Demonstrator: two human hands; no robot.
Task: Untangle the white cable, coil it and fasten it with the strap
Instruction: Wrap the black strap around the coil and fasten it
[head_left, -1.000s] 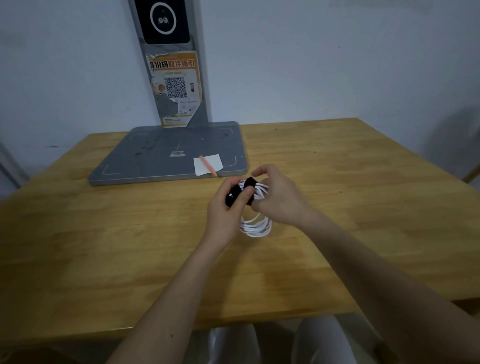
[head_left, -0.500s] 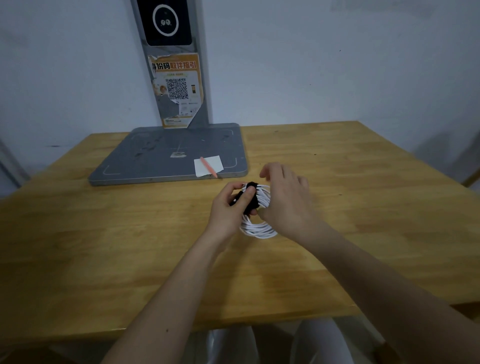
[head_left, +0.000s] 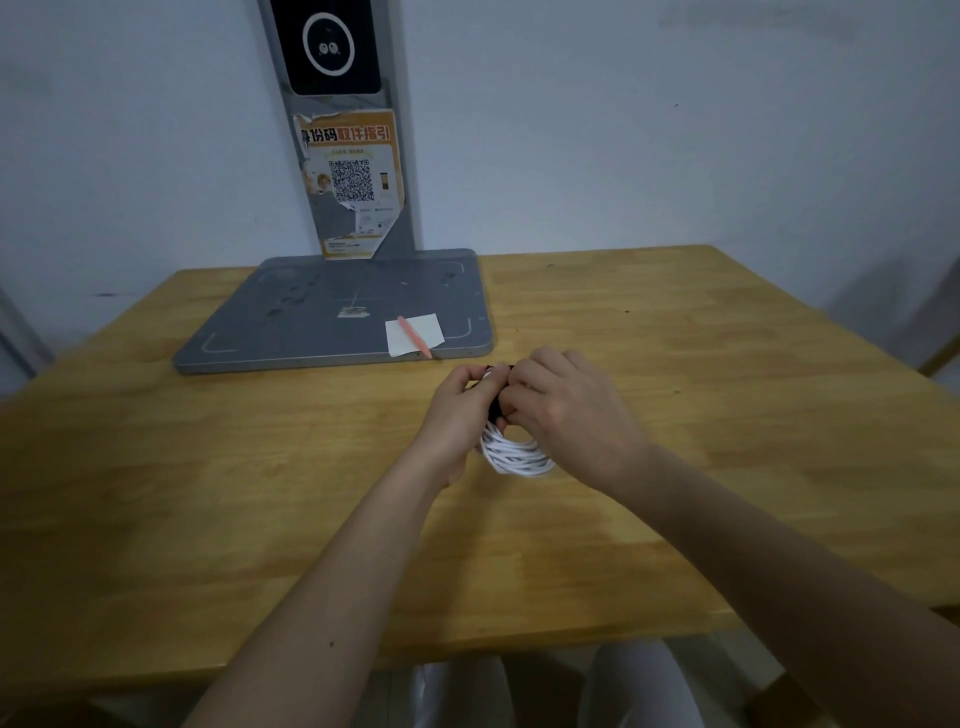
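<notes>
The white cable (head_left: 514, 453) is wound into a small coil and held just above the wooden table (head_left: 208, 467), near its middle. A black strap (head_left: 495, 408) wraps the coil's upper part, mostly hidden between my fingers. My left hand (head_left: 457, 410) grips the coil and strap from the left. My right hand (head_left: 566, 410) covers the top right of the coil, its fingertips pinching the strap against the left hand's fingertips. Only the lower loops of the coil show below my hands.
A grey flat base (head_left: 332, 317) with an upright post carrying a QR-code poster (head_left: 353, 182) stands at the table's back left. On its front right corner lie a white paper slip (head_left: 415, 335) and a pink pen (head_left: 414, 336).
Both hands have closed tighter over the top of the coil. The right hand has shifted over the strap, which now shows less than before.
</notes>
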